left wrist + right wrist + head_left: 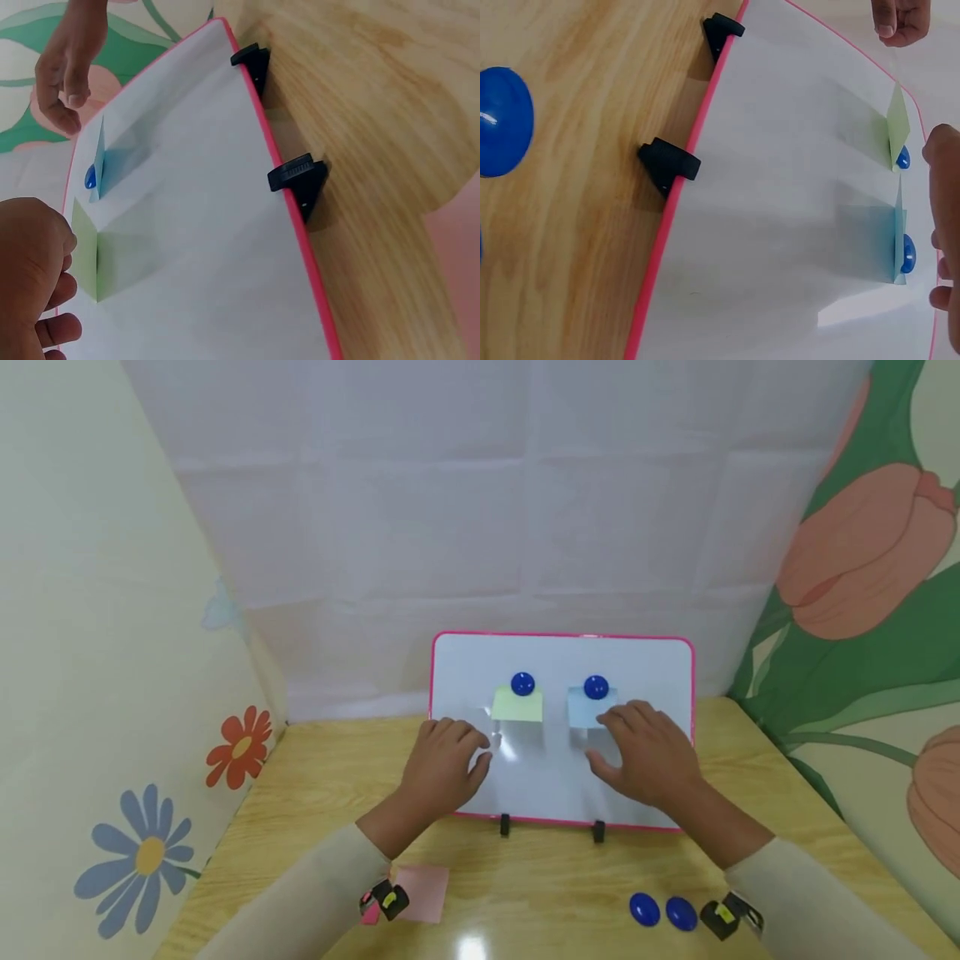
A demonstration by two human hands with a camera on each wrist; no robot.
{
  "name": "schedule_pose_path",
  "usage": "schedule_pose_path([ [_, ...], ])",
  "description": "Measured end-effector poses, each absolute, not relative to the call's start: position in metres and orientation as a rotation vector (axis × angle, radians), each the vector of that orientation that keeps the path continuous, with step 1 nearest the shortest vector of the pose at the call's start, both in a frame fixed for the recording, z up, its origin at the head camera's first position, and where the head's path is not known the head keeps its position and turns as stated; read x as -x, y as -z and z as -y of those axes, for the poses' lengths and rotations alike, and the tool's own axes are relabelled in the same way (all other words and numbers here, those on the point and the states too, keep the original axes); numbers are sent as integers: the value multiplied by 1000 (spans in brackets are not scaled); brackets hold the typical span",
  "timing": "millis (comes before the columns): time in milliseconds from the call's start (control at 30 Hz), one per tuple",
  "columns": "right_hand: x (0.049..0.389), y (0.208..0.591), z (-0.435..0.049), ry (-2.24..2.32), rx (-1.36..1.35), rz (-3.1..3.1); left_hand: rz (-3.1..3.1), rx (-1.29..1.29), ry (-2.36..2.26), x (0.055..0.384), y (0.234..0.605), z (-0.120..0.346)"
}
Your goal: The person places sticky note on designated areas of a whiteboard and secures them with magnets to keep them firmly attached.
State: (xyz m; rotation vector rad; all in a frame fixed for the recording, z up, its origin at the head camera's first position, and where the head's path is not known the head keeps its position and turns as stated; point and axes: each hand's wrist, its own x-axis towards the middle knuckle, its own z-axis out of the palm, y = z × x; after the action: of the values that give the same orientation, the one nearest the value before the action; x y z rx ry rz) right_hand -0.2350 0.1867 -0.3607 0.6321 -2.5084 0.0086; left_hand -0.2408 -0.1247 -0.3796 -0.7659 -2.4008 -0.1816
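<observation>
A whiteboard [555, 777] with a pink frame stands tilted on the table. On it a round blue magnet [522, 683] holds a green sticky note [517, 705], and a second blue magnet [596, 687] holds a light blue sticky note [582, 710]. Both notes stick out from the board at their lower edges. My left hand [448, 763], fingers loosely bent and holding nothing, is over the board's left side, left of the green note. In front of the right side is my right hand [651, 755], thumb and fingers apart, fingertips overlapping the blue note's edge in the head view.
Two black clips [505, 825] [598, 832] support the board's bottom edge. Two loose blue magnets [644, 909] [681, 913] lie at the table's front right. Pink sticky notes [423, 893] lie near the left sleeve. A white cloth [420, 527] hangs behind.
</observation>
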Motion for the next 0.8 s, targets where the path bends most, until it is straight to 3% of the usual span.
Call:
schedule_pose_path([
  [800,178,397,-210,-152,-563,2655,2562,848,295,195,415,169],
])
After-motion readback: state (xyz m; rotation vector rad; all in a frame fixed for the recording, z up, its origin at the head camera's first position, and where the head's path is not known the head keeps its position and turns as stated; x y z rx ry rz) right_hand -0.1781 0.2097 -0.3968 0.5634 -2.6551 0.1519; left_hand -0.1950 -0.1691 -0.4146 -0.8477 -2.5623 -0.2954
